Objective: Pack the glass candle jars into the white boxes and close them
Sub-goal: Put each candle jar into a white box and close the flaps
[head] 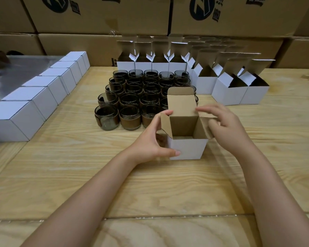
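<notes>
Box (187, 148), white outside and brown inside, stands upright on the bench (61, 175) between your two hands, with its top open. Your left hand (150, 143) grips it from the left. The thumb presses on the white front face near the lower left corner. The fingers (165, 113) curl up the left side, with the index tip on top of the left flap (165, 124), which juts out at an angle. Your right hand (227, 125) is at the box's right side with its fingers loosely bent. Its index tip touches the right edge of the lid (181, 104), which stands upright at the back. The right flap under that hand is blurred, so you cannot tell whether those fingers pinch it or only rest on it.

Just behind the box, the jars (132, 97) stand in close rows, dark glass with a brown band round each. The box hides part of the rightmost ones. To your left, a line of closed boxes (43, 93) runs away from you along the bench edge. Farther back and to the right, open boxes (227, 93) stand side by side with their lids up. Behind everything, brown cartons (100, 18) are stacked like a wall.
</notes>
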`<action>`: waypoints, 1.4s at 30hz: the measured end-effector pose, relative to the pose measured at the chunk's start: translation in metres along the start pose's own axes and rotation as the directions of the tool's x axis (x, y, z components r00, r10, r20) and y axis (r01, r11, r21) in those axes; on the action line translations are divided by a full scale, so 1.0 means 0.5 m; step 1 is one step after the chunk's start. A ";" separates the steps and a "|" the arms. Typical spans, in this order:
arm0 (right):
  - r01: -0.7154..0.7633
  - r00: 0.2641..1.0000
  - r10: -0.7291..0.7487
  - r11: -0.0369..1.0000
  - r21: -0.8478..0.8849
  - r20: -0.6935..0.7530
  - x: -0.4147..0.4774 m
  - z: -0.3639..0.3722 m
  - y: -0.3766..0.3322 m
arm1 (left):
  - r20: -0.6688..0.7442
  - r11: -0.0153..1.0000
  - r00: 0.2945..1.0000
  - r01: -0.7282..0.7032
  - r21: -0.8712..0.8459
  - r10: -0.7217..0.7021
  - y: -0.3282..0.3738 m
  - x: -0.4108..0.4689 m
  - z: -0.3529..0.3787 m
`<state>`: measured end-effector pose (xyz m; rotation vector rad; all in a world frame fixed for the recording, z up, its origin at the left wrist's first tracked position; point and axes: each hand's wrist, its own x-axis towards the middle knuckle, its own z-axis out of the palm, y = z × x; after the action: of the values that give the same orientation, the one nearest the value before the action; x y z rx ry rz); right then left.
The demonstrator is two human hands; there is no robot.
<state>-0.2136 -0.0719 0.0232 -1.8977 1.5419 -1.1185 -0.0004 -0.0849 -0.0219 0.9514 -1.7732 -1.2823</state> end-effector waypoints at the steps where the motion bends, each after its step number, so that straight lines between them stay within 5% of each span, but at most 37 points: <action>1: 0.058 0.997 -0.062 0.992 -0.108 -0.037 0.003 -0.002 -0.013 | 0.003 1.000 1.000 0.001 0.013 -0.001 -0.001 0.001 -0.001; 3: 0.169 0.979 -0.191 0.954 -0.248 -0.067 0.015 0.003 -0.049 | 0.004 0.999 1.000 -0.003 0.034 0.003 -0.002 0.001 -0.001; 6: 0.275 0.961 -0.265 0.889 -0.366 0.078 0.054 0.027 -0.104 | 0.005 0.999 1.000 -0.023 0.044 0.022 -0.004 0.003 0.000; 10: 0.331 0.885 -0.033 0.744 -0.580 0.464 0.142 0.075 -0.156 | -0.001 0.999 0.999 -0.034 0.042 0.034 -0.003 0.006 -0.003; 14: 0.361 0.776 0.100 0.739 -0.568 0.623 0.205 0.099 -0.184 | 0.014 0.997 0.999 -0.042 0.058 0.042 -0.005 0.005 -0.004; 21: 0.369 0.688 0.243 0.694 -0.618 0.684 0.247 0.151 -0.182 | 0.006 0.992 0.999 -0.047 0.115 0.047 -0.013 0.007 -0.004; 25: 0.428 0.709 0.234 0.607 -0.670 0.665 0.251 0.163 -0.177 | 0.008 0.991 0.998 -0.063 0.115 0.062 -0.016 0.007 -0.004; 42: 0.446 0.730 0.129 0.653 -0.611 0.671 0.272 0.088 -0.246 | -0.002 0.992 0.999 -0.036 0.124 0.037 -0.012 0.003 -0.007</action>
<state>-0.0994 -0.1739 0.1337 -2.6002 1.4672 0.3306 0.0028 -0.0887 -0.0267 0.9851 -1.8763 -1.1567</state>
